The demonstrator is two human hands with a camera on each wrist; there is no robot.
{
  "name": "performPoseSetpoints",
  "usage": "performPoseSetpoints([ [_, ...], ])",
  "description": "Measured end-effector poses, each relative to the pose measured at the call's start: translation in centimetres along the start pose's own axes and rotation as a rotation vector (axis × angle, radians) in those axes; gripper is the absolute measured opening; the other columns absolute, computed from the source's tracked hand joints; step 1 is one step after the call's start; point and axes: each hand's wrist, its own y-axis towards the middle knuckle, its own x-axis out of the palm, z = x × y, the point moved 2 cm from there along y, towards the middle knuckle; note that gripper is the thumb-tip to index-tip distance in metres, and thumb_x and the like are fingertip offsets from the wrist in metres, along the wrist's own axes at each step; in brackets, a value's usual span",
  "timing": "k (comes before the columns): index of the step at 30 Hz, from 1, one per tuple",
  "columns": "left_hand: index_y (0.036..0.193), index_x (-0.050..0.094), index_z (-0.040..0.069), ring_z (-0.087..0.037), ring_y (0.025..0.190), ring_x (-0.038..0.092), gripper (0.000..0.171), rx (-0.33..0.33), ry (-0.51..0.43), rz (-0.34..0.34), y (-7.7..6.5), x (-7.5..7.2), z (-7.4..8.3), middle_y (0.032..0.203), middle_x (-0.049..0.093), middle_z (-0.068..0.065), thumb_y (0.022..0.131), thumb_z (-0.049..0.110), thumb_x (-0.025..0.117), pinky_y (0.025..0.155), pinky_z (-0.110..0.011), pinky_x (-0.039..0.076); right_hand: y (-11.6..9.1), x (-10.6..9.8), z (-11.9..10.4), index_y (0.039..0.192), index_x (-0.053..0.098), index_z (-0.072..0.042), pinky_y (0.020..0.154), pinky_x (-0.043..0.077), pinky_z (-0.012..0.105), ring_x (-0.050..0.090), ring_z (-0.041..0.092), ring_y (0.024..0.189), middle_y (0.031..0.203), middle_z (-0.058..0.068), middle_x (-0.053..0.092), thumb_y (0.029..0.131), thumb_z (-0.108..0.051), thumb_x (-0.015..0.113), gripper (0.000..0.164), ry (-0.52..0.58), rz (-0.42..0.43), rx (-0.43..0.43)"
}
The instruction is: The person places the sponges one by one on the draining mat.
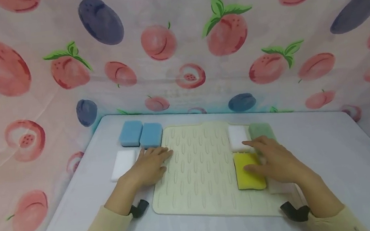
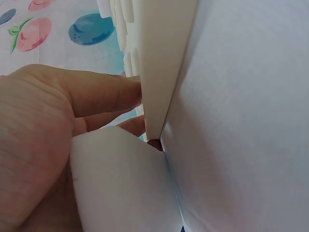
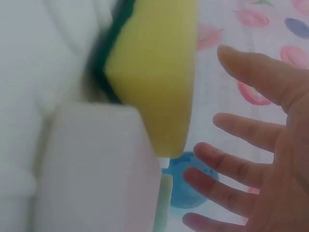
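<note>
My left hand (image 1: pixel 149 167) is at the left edge of a cream ribbed mat (image 1: pixel 195 172), fingers reaching onto it. In the left wrist view a fingertip touches the mat's side (image 2: pixel 161 72), and a white sponge block (image 2: pixel 120 179) lies by the palm. Over the mat's right part hovers my right hand (image 1: pixel 278 160), its fingers spread and holding nothing. Beneath its thumb lies a yellow sponge (image 1: pixel 249 173) with a dark green scouring layer. Around that hand are a white sponge (image 1: pixel 237 136), a green sponge (image 1: pixel 261 129) and a pale pinkish block (image 3: pixel 101 164), mostly hidden in the head view.
Two blue sponges (image 1: pixel 131 133) stand side by side past the mat's far left corner. Another white sponge (image 1: pixel 122 165) lies left of my left hand. A fruit-print curtain (image 1: pixel 164 2) hangs behind and left of the white table (image 1: pixel 341 150).
</note>
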Motion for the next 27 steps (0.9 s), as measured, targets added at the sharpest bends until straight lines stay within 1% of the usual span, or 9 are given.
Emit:
performPoseSetpoints([
  [4, 0.158, 0.046, 0.015, -0.040, 0.154, 0.032, 0.056, 0.000, 0.011, 0.000, -0.1, 0.1, 0.0, 0.163, 0.042, -0.012, 0.103, 0.015, 0.060, 0.125, -0.071, 0.010, -0.3, -0.4, 0.6, 0.150, 0.054, -0.014, 0.102, 0.050, 0.063, 0.057, 0.038, 0.125, 0.141, 0.014, 0.056, 0.092, -0.053, 0.074, 0.073, 0.034, 0.016, 0.013],
  [8, 0.158, 0.046, 0.015, -0.039, 0.154, 0.032, 0.056, -0.005, 0.018, -0.006, -0.3, 0.1, 0.0, 0.163, 0.042, -0.011, 0.104, 0.016, 0.060, 0.126, -0.070, 0.009, -0.8, -1.0, 1.2, 0.151, 0.053, -0.014, 0.100, 0.051, 0.063, 0.057, 0.039, 0.126, 0.142, 0.015, 0.054, 0.094, -0.052, 0.072, 0.071, 0.090, 0.026, 0.049],
  [12, 0.157, 0.046, 0.015, -0.038, 0.154, 0.032, 0.055, -0.004, 0.017, -0.005, -0.6, 0.2, -0.1, 0.163, 0.043, -0.011, 0.104, 0.016, 0.060, 0.126, -0.070, 0.009, -1.4, -1.6, 1.7, 0.151, 0.052, -0.014, 0.093, 0.054, 0.059, 0.056, 0.038, 0.125, 0.138, 0.015, 0.054, 0.096, -0.050, 0.071, 0.068, 0.142, 0.041, 0.064],
  [15, 0.157, 0.047, 0.014, -0.037, 0.154, 0.032, 0.055, 0.004, 0.014, -0.001, -0.8, 0.2, -0.1, 0.162, 0.043, -0.011, 0.104, 0.016, 0.060, 0.126, -0.071, 0.010, -1.8, -2.0, 2.0, 0.151, 0.051, -0.015, 0.087, 0.054, 0.051, 0.057, 0.036, 0.123, 0.136, 0.014, 0.054, 0.097, -0.045, 0.071, 0.065, 0.142, 0.062, 0.054],
  [17, 0.157, 0.046, 0.014, -0.038, 0.155, 0.032, 0.055, 0.007, 0.015, 0.000, -0.9, 0.2, -0.1, 0.162, 0.043, -0.011, 0.104, 0.016, 0.060, 0.125, -0.071, 0.010, -1.9, -2.2, 2.3, 0.151, 0.051, -0.014, 0.085, 0.053, 0.048, 0.058, 0.036, 0.121, 0.135, 0.014, 0.055, 0.097, -0.041, 0.072, 0.063, 0.138, 0.076, 0.048],
  [20, 0.157, 0.047, 0.013, -0.038, 0.154, 0.033, 0.055, 0.014, 0.015, 0.010, -0.9, 0.0, -0.1, 0.162, 0.044, -0.012, 0.103, 0.014, 0.060, 0.125, -0.072, 0.011, -1.9, -2.5, 3.0, 0.150, 0.052, -0.012, 0.085, 0.053, 0.051, 0.059, 0.037, 0.120, 0.136, 0.016, 0.055, 0.097, -0.038, 0.074, 0.063, 0.128, 0.097, 0.049],
  [24, 0.157, 0.047, 0.013, -0.039, 0.154, 0.033, 0.056, 0.015, 0.011, 0.021, -0.7, 0.1, 0.0, 0.162, 0.044, -0.013, 0.103, 0.014, 0.061, 0.125, -0.072, 0.011, -1.9, -2.9, 4.0, 0.150, 0.052, -0.011, 0.090, 0.051, 0.062, 0.060, 0.040, 0.119, 0.135, 0.018, 0.056, 0.097, -0.036, 0.073, 0.063, 0.138, 0.101, 0.054],
  [27, 0.157, 0.046, 0.014, -0.039, 0.154, 0.033, 0.056, 0.011, 0.006, 0.023, -0.6, 0.2, -0.1, 0.163, 0.043, -0.012, 0.103, 0.015, 0.061, 0.125, -0.071, 0.010, -2.0, -3.2, 4.8, 0.151, 0.051, -0.009, 0.092, 0.049, 0.061, 0.061, 0.041, 0.117, 0.134, 0.019, 0.056, 0.099, -0.033, 0.072, 0.061, 0.144, 0.101, 0.051],
])
